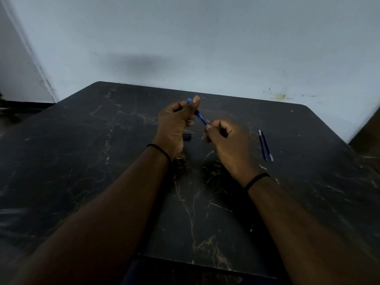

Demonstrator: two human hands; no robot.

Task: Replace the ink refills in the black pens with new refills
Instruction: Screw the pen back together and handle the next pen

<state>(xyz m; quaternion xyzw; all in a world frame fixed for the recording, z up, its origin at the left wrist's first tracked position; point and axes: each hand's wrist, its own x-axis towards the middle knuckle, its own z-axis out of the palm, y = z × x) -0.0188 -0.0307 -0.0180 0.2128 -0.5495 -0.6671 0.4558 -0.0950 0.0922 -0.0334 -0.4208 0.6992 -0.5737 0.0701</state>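
Dim room, pale grey-blue wall (205, 38) across the upper half of the frame, scuffed and stained yellowish at right centre. Vertical trim or door edge (26, 48) running down the upper left. Soft dark shadow on the wall above frame centre.

Black marble-look table (92, 161) filling the lower half, pale gold veining and scratches all over, rounded far corners, near edge visible at bottom centre.

Both forearms reaching in from the bottom corners, thin black band on each wrist. Left hand (174, 124) at frame centre, fingers curled closed around a blue-and-black pen (199, 115), thumb pressed along the barrel; blue end poking out above the fist toward the wall. Right hand (226, 138) just right of it, thumb and forefinger pinched shut on the lower end of the same pen; whether on the tip or the refill cannot tell, too small and dim. Pen held above the table, tilted, upper end left, lower end right.

Short dark cap-like piece (187, 137) lying on the table just below the left hand, between the two hands.

Two slim blue refills (265, 145) side by side, roughly parallel, on the table right of centre, well apart from the hands.
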